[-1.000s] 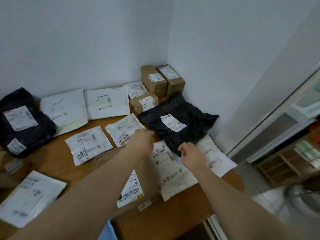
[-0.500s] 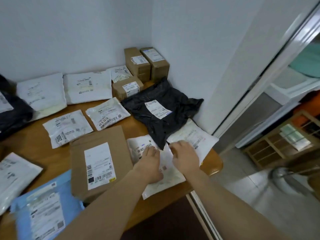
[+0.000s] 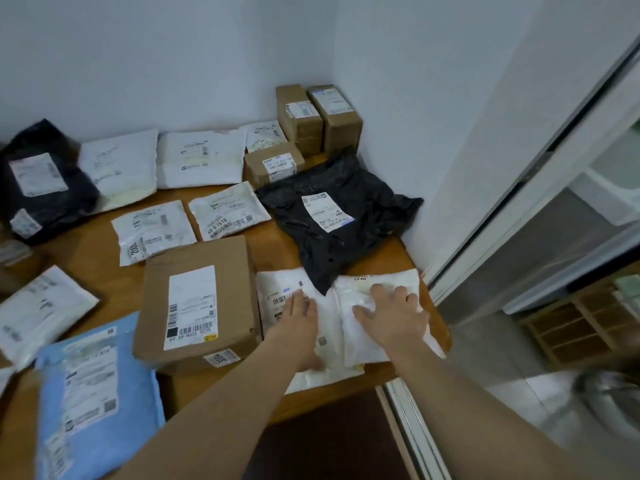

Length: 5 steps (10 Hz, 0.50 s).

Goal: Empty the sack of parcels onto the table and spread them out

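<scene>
Palms flat, fingers straight: left hand (image 3: 299,322) presses crinkly white mailer (image 3: 275,284), right hand (image 3: 394,318) the neighbouring mailer (image 3: 407,277); cardboard box (image 3: 239,271) just left.

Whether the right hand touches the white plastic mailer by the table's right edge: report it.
Touching. The head view shows the right hand pressed flat on the white plastic mailer.

The blue mailer (image 3: 97,403) runs off the bottom edge; the far-left black parcel (image 3: 41,181) is cut at left
</scene>
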### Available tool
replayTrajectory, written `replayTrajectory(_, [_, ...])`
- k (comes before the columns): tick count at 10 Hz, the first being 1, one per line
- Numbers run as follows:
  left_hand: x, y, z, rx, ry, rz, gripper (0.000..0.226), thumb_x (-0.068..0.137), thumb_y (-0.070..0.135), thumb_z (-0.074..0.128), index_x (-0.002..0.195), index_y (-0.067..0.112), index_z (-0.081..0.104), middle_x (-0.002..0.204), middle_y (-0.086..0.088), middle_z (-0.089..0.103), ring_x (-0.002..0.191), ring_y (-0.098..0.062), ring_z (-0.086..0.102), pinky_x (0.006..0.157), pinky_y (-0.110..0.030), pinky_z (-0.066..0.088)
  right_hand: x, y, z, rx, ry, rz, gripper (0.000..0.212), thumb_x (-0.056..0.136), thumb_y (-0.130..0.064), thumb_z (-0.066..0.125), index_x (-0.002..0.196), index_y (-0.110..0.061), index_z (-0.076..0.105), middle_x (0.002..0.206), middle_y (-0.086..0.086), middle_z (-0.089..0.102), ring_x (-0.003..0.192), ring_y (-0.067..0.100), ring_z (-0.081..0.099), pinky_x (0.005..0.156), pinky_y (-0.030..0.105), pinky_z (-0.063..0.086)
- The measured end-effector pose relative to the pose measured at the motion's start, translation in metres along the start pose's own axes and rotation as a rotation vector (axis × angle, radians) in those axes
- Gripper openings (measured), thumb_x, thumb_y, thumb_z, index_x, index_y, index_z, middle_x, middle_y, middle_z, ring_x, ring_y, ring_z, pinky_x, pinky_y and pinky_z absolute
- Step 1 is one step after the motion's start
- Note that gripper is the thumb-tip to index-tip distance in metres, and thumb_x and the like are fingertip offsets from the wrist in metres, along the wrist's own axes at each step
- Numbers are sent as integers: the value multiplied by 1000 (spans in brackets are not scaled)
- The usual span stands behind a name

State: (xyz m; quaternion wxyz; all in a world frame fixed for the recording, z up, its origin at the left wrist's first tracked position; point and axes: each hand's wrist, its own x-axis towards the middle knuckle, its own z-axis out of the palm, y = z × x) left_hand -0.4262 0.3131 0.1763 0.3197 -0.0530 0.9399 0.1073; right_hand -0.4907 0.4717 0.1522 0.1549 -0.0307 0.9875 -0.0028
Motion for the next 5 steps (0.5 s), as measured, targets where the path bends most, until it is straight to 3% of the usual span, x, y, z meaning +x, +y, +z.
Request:
replayTrajectory(1, [-21,-5,-2,-37,251,15,80,92,40,51,152,14,5,160,-4,-9,148,-22,-10,119,-40,18,0,-5,-5,-10,166,-52,50,91,-56,34,133,-30,45,134,12,43,122,32,40,102,47,31])
replayTrajectory(2, [-45,-23,-2,81,545,-71,69,95,31,38,153,18,4,160,-7,-8,147,-27,-11,119,-47,-6,-16,-38,-1,91,319,-341,46,83,-50,38,116,-31,63,118,11,57,106,35,55,88,49,42])
replayTrajectory(3, [-57,-50,1,-11,524,-345,68,97,45,32,152,28,-4,159,-7,-17,144,-35,-22,106,-64,-18,-36,-69,14,51,17,-550,50,87,-59,39,135,-46,40,148,4,32,136,31,31,104,58,28])
replayTrajectory(4, [-56,-73,4,-178,373,-433,70,95,59,27,151,32,-5,160,-6,-10,146,-37,-13,109,-68,-6,-33,-77,26,-23,-63,-548,57,86,-62,42,139,-49,25,157,-3,12,144,24,12,111,57,17])
replayTrajectory(5, [-56,-83,7,-259,373,-327,71,95,58,29,152,32,-5,161,-3,-8,147,-32,-9,113,-64,-1,-32,-82,25,-59,-79,-507,58,90,-58,40,144,-47,21,159,-2,7,146,24,6,115,54,5])
